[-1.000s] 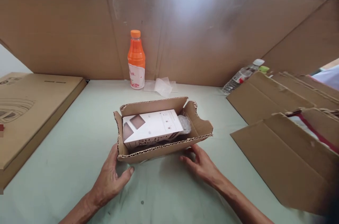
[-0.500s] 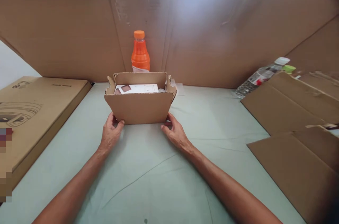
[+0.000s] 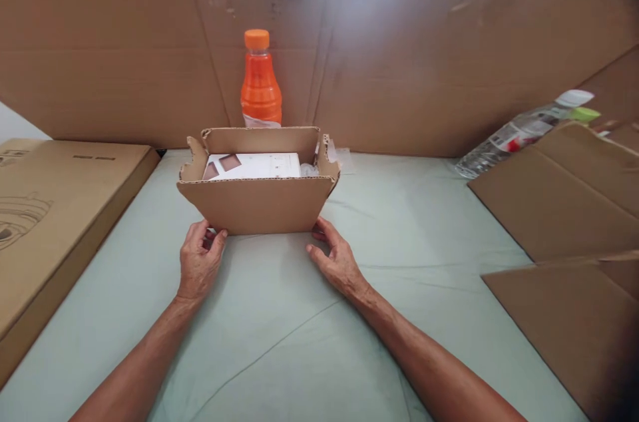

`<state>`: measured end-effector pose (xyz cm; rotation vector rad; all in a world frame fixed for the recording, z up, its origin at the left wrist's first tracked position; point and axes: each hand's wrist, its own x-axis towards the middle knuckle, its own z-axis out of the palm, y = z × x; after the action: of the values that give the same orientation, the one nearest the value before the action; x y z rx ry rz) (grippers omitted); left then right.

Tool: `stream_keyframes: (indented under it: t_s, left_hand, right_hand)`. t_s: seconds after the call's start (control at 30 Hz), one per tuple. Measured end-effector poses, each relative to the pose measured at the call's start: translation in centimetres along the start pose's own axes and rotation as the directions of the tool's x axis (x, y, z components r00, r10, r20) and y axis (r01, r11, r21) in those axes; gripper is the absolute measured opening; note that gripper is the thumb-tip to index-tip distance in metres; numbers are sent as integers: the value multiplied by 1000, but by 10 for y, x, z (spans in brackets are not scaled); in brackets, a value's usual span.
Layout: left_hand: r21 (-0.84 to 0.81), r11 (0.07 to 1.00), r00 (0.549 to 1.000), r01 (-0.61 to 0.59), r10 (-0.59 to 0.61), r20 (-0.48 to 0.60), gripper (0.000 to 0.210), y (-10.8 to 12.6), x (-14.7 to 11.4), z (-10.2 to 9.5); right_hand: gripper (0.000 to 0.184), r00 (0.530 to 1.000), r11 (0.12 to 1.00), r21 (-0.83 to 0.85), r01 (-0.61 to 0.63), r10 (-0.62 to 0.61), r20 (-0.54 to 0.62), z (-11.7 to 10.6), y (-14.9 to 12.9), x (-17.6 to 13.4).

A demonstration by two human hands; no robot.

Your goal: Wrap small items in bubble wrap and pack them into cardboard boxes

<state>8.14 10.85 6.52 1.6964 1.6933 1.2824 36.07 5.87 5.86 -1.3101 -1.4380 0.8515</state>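
Note:
An open cardboard box [image 3: 264, 206] stands upright on the green cloth surface, its top flaps raised. Inside lies a white box [image 3: 269, 166] with brown printed shapes, beside some clear plastic [image 3: 309, 170]. My left hand [image 3: 200, 259] is closed at the cardboard box's lower left corner, thumb against the front edge and fingers curled by the side. At the lower right corner, the fingertips of my right hand [image 3: 339, 261] touch or nearly touch the box. Its thumb is apart from the front, so that hand is open.
Behind the box stands an orange bottle [image 3: 261, 89] against a tall cardboard wall [image 3: 399, 62]. A large flat carton [image 3: 64, 209] lies at the left. On the right, a clear bottle [image 3: 519, 136] leans near cardboard flaps [image 3: 564, 196]. Green cloth [image 3: 279, 342] covers the surface.
The view has tilted down and come nearer, so the box looks larger. My right thumb has drawn away from the box's front edge. The left hand stays at its corner.

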Motion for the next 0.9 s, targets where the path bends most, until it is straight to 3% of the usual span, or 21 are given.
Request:
stream_keyframes:
  t_s: [0.13,0.27,0.37,0.47,0.6,0.67,0.8,0.9]
  left_hand:
    - [-105,990,996,90,-89,11,37,-2,-2,-1]
    - [-169,973,987,154,-158,-9,46,2,-5,0]
    - [-175,967,980,184,-193,-37,44,4,-6,1]
    - [-165,961,972,223,-232,-36,41,4,-5,1]
    - [-108,960,964,256,-263,-49,39,3,-4,0]
    - [-91,957,958,276,-281,-49,38,1,-4,0]
    - [-116,952,957,283,-288,-33,39,0,-3,0]
    - [-143,954,962,264,-271,-26,39,-1,-2,1]
  right_hand:
    - [65,998,1000,17,-7,6,62,-7,-4,0]
    - [45,989,991,-129,26,-7,146,-43,-3,18]
    - [35,999,910,-415,25,-12,35,-81,1,54]
    - [40,995,790,-608,-77,21,-99,-106,6,105]
    - [44,983,744,-653,-139,25,-180,-102,15,166]
    - [35,980,734,-660,-160,39,-194,-93,20,184]
    - [11,975,737,-651,-183,54,-214,-92,14,186]
    - [16,972,755,-638,-152,-3,-235,-117,-10,159]
